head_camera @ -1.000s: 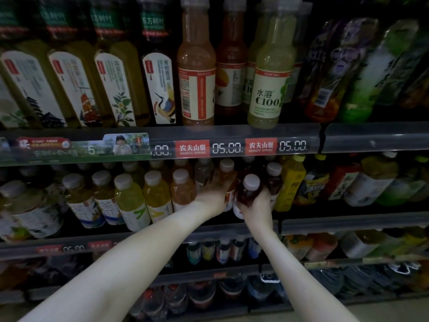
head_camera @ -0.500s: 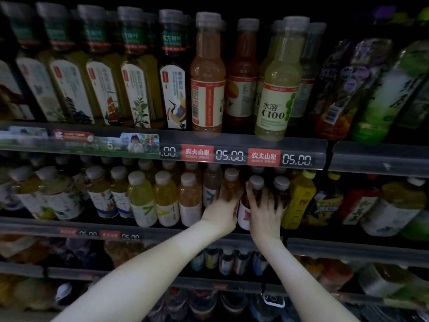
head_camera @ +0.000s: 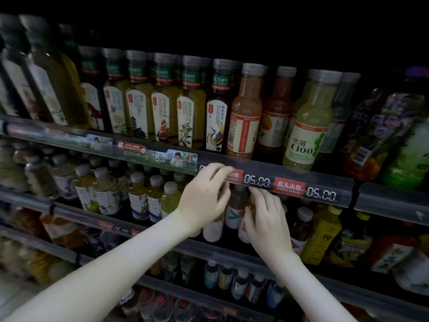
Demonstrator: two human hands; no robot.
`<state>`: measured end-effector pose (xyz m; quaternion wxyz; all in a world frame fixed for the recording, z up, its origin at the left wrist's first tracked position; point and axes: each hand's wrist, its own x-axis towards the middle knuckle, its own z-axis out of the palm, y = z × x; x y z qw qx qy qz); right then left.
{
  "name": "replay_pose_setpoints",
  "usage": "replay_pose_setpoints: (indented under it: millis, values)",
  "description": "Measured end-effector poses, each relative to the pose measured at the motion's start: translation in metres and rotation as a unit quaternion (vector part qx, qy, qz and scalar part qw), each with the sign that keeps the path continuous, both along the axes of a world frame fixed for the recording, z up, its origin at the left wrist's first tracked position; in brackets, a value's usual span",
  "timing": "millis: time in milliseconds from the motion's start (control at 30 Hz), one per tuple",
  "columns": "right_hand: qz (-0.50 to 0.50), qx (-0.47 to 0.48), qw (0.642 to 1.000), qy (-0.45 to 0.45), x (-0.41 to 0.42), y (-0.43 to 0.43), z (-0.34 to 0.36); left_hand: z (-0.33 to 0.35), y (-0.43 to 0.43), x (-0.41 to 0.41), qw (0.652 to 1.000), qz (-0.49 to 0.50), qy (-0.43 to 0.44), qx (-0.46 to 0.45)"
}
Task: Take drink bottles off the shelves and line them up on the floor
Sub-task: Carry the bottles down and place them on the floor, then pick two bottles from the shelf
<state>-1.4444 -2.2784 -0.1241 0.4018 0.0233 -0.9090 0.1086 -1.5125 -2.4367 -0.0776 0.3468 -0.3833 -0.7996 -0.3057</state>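
Centre frame, below price rail (head_camera: 290, 187) | held left hand (head_camera: 204, 198) fingers (head_camera: 222, 171) curled, could not tell on what | gripped bottle (head_camera: 249, 209) with right hand (head_camera: 269, 224) fingers

Red brand tags (head_camera: 289, 187) and 05.00 price displays (head_camera: 321, 195) beside a green promotional strip (head_camera: 148, 156)

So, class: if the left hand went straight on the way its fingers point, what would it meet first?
Probably the price rail: fingertips of the left hand overlap it; depth is unclear.
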Motion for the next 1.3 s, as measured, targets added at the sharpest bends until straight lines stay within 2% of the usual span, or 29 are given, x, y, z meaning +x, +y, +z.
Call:
replay_pose_setpoints:
  millis: [167,300,467,700,867,933,1100,1233,1300]
  values:
    - [0.017,-0.004,1.000,-0.001,-0.011,-0.027,0.001,-0.005,-0.029,-0.023,0.999,0.016,-0.008,-0.027]
    - [0.024,-0.004,0.998,-0.050,-0.015,-0.066,-0.033,-0.048,-0.076,-0.035,0.998,0.009,-0.030,-0.059]
    - [0.030,-0.032,0.986,-0.158,-0.031,-0.140,-0.090,-0.120,-0.172,-0.045,0.987,0.001,-0.111,-0.113]
    - [-0.002,-0.236,0.910,-0.342,-0.056,-0.248,-0.179,-0.197,-0.306,-0.071,0.953,-0.005,-0.216,-0.210]
    - [-0.013,-0.291,0.864,-0.411,-0.088,-0.287,-0.233,-0.259,-0.338,-0.091,0.945,0.012,-0.264,-0.191]
    - [-0.019,-0.311,0.856,-0.411,-0.106,-0.299,-0.258,-0.292,-0.340,-0.104,0.940,0.034,-0.289,-0.180]
    - [-0.013,-0.384,0.853,-0.353,-0.149,-0.336,-0.316,-0.379,-0.344,-0.139,0.898,0.132,-0.400,-0.132]
    - [-0.039,-0.418,0.859,-0.293,-0.176,-0.361,-0.361,-0.423,-0.347,-0.161,0.879,0.168,-0.438,-0.088]
    - [-0.045,-0.396,0.876,-0.272,-0.186,-0.372,-0.380,-0.440,-0.350,-0.174,0.870,0.173,-0.455,-0.081]
